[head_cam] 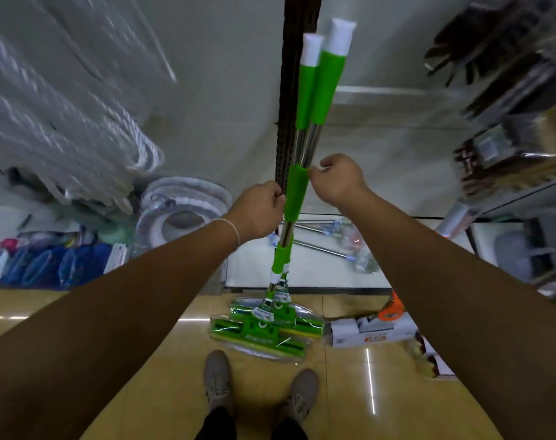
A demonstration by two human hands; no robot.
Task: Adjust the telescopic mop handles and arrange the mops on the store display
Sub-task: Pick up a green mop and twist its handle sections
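Note:
Two green telescopic mops (297, 192) stand upright side by side in front of me. Their steel poles carry green sleeves and white-capped grips at the top. The plastic-wrapped green sponge heads (264, 328) rest on the tan floor near my shoes. My left hand (257, 211) grips the poles from the left at the middle green sleeve. My right hand (337, 182) pinches the upper end of that same sleeve from the right, fingers curled.
A dark perforated shelf upright (289, 100) rises just behind the mops. Coiled white ropes (181, 204) and blue packs (48, 265) lie left. More mops (333, 242) lie on the low white shelf. A boxed item (371, 331) sits on the floor, right. Racks with brushes (508, 122) stand right.

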